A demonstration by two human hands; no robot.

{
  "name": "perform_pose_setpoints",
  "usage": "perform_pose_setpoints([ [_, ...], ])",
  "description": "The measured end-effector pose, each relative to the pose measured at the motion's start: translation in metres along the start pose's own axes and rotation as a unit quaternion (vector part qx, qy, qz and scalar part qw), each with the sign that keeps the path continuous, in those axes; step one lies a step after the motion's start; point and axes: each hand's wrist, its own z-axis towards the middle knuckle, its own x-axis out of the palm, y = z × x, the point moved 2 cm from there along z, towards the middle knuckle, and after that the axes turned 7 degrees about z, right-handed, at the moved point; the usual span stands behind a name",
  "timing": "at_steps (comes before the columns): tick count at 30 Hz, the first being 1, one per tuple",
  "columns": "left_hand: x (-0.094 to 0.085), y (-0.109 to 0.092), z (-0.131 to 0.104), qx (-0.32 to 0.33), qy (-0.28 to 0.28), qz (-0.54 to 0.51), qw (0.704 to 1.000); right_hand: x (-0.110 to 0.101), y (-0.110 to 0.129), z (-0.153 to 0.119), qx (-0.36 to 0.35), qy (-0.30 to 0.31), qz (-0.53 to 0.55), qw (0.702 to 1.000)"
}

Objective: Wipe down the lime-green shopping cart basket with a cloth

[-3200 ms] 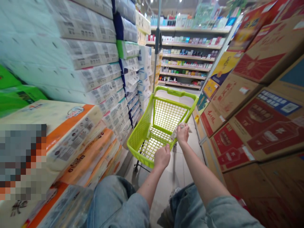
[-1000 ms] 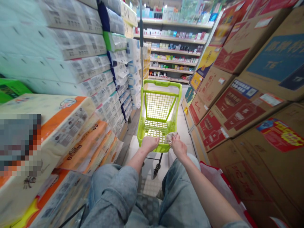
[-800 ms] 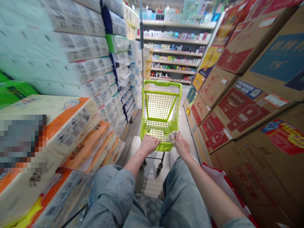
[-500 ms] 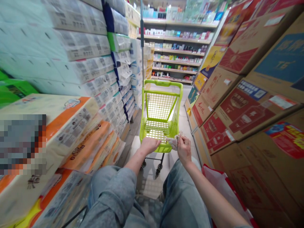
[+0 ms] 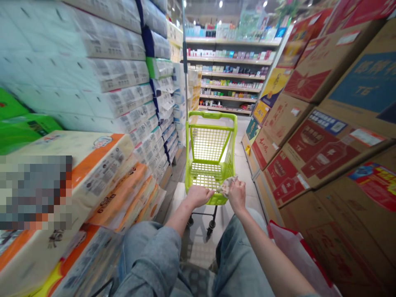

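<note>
In front of my knees stands a lime-green shopping cart [image 5: 216,142] with a grid basket and small black wheels. My left hand [image 5: 200,196] is closed at the near rim of its basket, fingers curled over the edge and partly hidden. A crumpled pale cloth [image 5: 226,186] with faint darker marks lies against the near right corner of the basket. My right hand [image 5: 237,194] grips this cloth in bent fingers, just right of my left hand.
Stacked tissue packs [image 5: 123,74] rise on the left, with orange and cream packs [image 5: 114,161] nearer. Cardboard cartons [image 5: 334,140] line the right side. A red-edged white bag [image 5: 291,247] sits by my right leg. Shelves of small boxes [image 5: 229,74] stand at the aisle's end.
My right hand has brought the cloth down and slightly left onto the basket rim, closer to my left hand. The left hand has shifted slightly right. The view has tilted up a little.
</note>
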Motion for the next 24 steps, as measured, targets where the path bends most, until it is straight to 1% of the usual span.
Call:
perform_pose_setpoints([
  [2,0.001,-0.002,0.001,-0.005,0.006,-0.006,1.0,-0.005,-0.006,-0.005,-0.063,-0.048,0.009,0.997],
  [4,0.002,-0.003,0.0,-0.012,0.005,-0.011,1.0,-0.008,-0.013,-0.015,-0.145,-0.071,0.014,0.987],
  [6,0.003,-0.003,-0.001,-0.015,0.0,-0.015,1.0,-0.009,-0.018,-0.027,-0.25,-0.053,0.01,0.967],
  [8,0.003,-0.002,-0.004,-0.016,-0.002,-0.016,1.0,-0.009,-0.021,-0.038,-0.345,-0.019,0.001,0.938],
  [10,0.002,-0.002,-0.007,-0.016,-0.002,-0.013,1.0,-0.006,-0.021,-0.045,-0.405,0.008,-0.013,0.914],
  [12,0.002,-0.003,-0.01,-0.013,-0.002,-0.009,1.0,-0.001,-0.017,-0.048,-0.437,0.025,-0.033,0.899],
  [14,0.003,-0.005,-0.012,-0.02,0.003,-0.002,1.0,0.004,-0.008,-0.049,-0.451,0.04,-0.065,0.889],
  [18,0.006,-0.005,-0.017,-0.029,-0.015,0.017,0.999,0.009,0.007,-0.05,-0.451,0.041,-0.111,0.885],
  [19,0.006,-0.004,-0.019,-0.021,-0.024,0.017,0.999,0.008,0.008,-0.051,-0.457,0.042,-0.113,0.881],
  [21,0.007,0.001,-0.023,0.004,-0.039,0.016,0.999,0.003,0.004,-0.05,-0.489,0.05,-0.11,0.864],
  [24,0.006,0.01,-0.028,0.036,-0.058,0.036,0.997,-0.005,-0.009,-0.045,-0.535,0.06,-0.099,0.837],
])
